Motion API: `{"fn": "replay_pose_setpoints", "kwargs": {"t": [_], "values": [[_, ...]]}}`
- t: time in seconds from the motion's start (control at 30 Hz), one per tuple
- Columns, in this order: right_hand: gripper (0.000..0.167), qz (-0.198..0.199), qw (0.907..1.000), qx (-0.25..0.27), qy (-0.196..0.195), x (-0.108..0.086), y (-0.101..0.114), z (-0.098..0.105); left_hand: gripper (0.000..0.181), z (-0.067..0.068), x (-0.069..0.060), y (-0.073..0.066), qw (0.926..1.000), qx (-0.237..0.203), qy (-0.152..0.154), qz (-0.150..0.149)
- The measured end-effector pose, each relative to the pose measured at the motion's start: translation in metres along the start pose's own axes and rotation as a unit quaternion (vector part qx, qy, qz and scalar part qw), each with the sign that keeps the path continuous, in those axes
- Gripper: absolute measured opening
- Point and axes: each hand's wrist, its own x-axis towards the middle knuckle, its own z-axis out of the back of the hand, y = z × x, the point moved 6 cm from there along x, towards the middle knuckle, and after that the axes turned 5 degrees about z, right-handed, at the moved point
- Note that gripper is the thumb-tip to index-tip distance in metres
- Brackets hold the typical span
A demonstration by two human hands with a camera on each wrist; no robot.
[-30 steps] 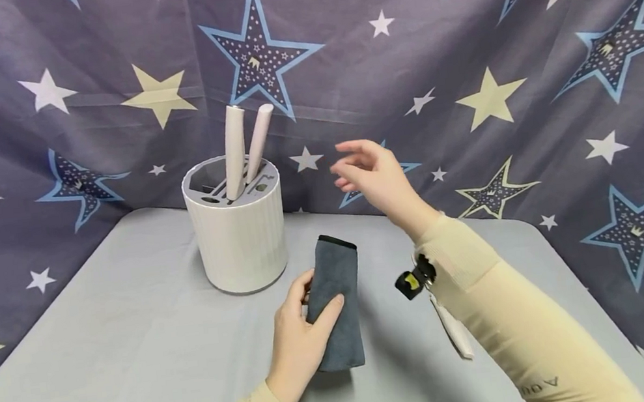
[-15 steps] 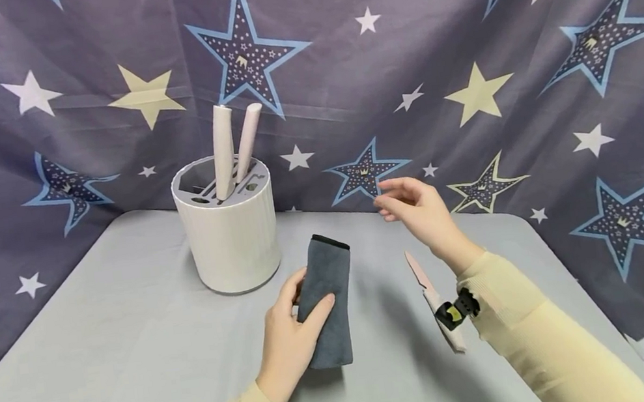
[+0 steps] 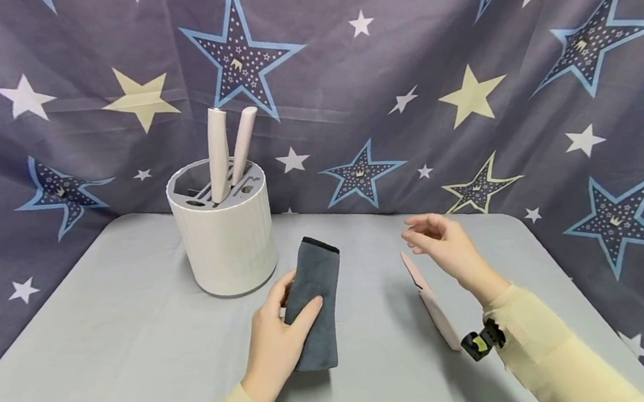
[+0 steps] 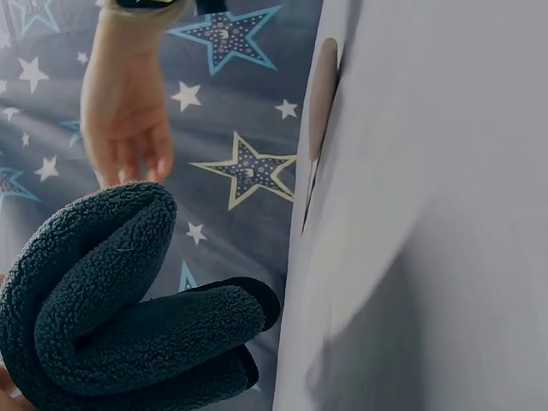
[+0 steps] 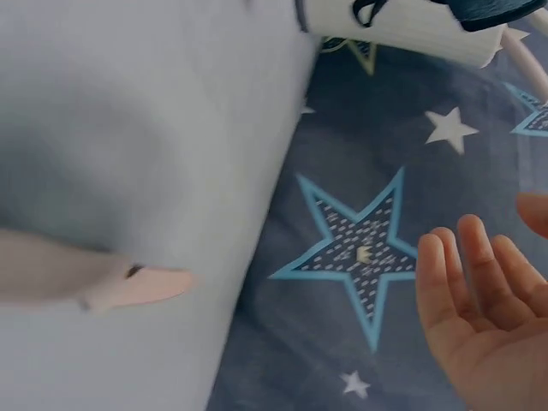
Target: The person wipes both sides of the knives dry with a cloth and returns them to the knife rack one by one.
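Observation:
My left hand [image 3: 278, 340] grips a folded blue-grey towel [image 3: 317, 306], with the thumb across its front. In the left wrist view the towel's fluffy layers [image 4: 111, 282] show folded over, with a dark edging. To the right, a small knife [image 3: 440, 319] with a pale handle and pinkish blade lies on the table, its tip pointing away from me. My right hand [image 3: 450, 246] hovers beyond and right of that knife, fingers loosely bent and holding nothing. In the right wrist view its fingers [image 5: 479, 265] are apart from the knife's blade [image 5: 141, 287].
A white round knife block [image 3: 227, 250] stands at the back left of the table [image 3: 108, 354]. Two pale handles, one thicker [image 3: 219, 153] than the other, stick up from its grey slotted top. A starry curtain [image 3: 311, 97] hangs behind the table.
My right hand has moved right and down, away from the block side, uncovering the knife on the table. The left hand keeps its grip on the towel. The whole head view has shifted slightly.

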Motion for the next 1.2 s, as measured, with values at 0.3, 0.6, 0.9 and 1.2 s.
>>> {"fn": "replay_pose_setpoints", "kwargs": {"t": [0.3, 0.6, 0.9, 1.2], "values": [[0.041, -0.041, 0.9942, -0.095, 0.029, -0.024, -0.042, 0.006, 0.046, 0.005, 0.001, -0.001, 0.9999, 0.014, 0.005, 0.004], [0.047, -0.075, 0.9787, -0.179, 0.066, -0.049, -0.081, 0.002, 0.048, 0.012, 0.002, 0.0, 0.999, 0.044, 0.005, -0.011], [0.045, -0.093, 0.9588, -0.255, 0.082, -0.059, -0.1, -0.006, 0.048, 0.013, 0.001, 0.003, 0.9987, 0.048, 0.014, -0.005], [0.037, -0.137, 0.9563, -0.249, 0.068, -0.061, -0.11, -0.009, 0.048, 0.011, -0.001, 0.011, 0.9985, 0.053, 0.014, -0.006]]}}
